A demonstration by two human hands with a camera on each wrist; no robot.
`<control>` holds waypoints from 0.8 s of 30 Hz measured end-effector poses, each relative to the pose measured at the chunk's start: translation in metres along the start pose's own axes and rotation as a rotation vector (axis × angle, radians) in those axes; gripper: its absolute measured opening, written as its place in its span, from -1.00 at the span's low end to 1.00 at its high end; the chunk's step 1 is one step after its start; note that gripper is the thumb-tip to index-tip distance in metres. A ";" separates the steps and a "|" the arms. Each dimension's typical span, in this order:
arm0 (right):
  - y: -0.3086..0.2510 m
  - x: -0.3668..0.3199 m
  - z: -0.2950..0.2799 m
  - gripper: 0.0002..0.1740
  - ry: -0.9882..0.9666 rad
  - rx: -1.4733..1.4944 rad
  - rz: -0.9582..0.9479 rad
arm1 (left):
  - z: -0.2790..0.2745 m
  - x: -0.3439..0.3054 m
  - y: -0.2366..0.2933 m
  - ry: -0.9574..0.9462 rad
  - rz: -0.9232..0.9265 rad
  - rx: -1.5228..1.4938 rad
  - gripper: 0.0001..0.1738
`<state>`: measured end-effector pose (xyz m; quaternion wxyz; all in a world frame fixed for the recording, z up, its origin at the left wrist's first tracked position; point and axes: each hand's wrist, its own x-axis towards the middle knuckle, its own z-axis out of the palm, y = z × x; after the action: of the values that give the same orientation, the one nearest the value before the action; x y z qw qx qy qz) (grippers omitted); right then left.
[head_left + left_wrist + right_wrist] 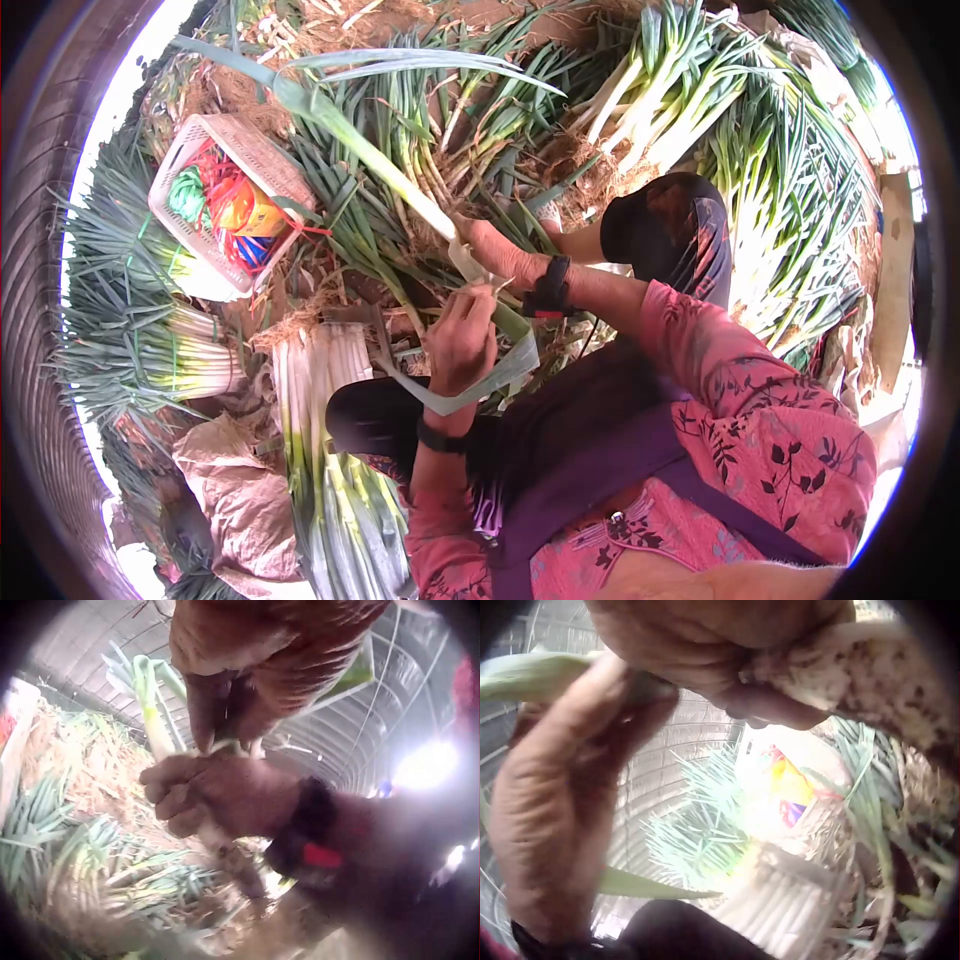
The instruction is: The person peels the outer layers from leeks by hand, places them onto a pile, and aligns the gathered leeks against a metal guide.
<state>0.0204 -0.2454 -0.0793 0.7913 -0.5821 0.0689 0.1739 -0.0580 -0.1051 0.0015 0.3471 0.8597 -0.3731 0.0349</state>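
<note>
A long green onion (385, 170) slants up to the left in the head view, its white end in my right hand (505, 255). The fingers of that hand curl round the stalk, and in the right wrist view its soil-flecked lower end (847, 675) shows beside the palm. My left hand (462, 340) is just below and pinches a loose outer leaf (510, 365) that hangs in a bent strip past the wrist. In the left wrist view the left hand (262, 667) is right above the right hand (225, 795).
A white basket (290, 165) with coloured ties stands at the left. Bundled green onions (180, 350) lie below it, and a trimmed bunch (330, 420) is by the left knee. Large heaps (790, 200) lie at the right, and brown sacking (240, 500) at the lower left.
</note>
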 end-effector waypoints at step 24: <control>0.112 -0.036 -0.063 -0.65 -0.383 -1.428 -0.235 | -0.130 0.000 -0.161 1.384 -0.385 -0.868 -0.38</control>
<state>-0.0468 -0.2822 -0.1886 0.2326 -0.9173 -0.2623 0.1887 0.0754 0.0529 0.0076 0.7977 0.4830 0.0972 0.3478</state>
